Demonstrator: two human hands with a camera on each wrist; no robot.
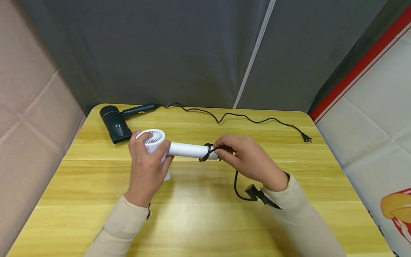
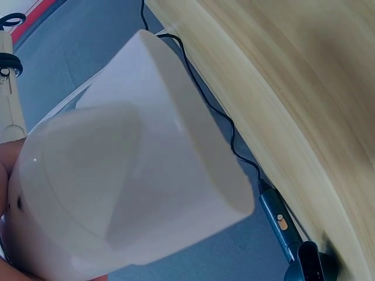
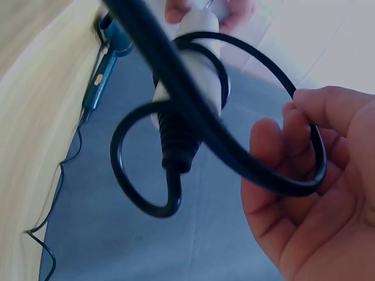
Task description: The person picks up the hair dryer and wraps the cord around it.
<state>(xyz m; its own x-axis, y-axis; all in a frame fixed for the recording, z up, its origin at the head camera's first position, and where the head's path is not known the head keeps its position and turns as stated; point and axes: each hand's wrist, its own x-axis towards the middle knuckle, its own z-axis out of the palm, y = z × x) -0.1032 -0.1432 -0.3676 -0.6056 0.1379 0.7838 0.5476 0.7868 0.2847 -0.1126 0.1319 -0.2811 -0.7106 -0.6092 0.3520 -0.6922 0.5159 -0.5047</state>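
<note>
My left hand [image 1: 145, 166] grips the head of a white hair dryer [image 1: 187, 150], its fingers spread around the round vented end. The dryer's handle points right, and its wide nozzle [image 2: 193, 152] fills much of the left wrist view. A black power cord [image 1: 207, 153] loops around the handle near its end. My right hand [image 1: 253, 160] pinches this cord just beside the handle's end. In the right wrist view a wide cord loop runs through the curled fingers [image 3: 266, 137], and a ribbed sleeve [image 3: 177, 140] joins the cord to the handle. More cord hangs below the right hand.
A dark green hair dryer [image 1: 116, 125] lies at the back left of the wooden table [image 1: 199, 221]. Its thin cord [image 1: 224, 115] snakes along the back edge to a two-pin plug [image 1: 306, 137] at the right. Grey cloth [image 1: 160, 53] hangs behind the table.
</note>
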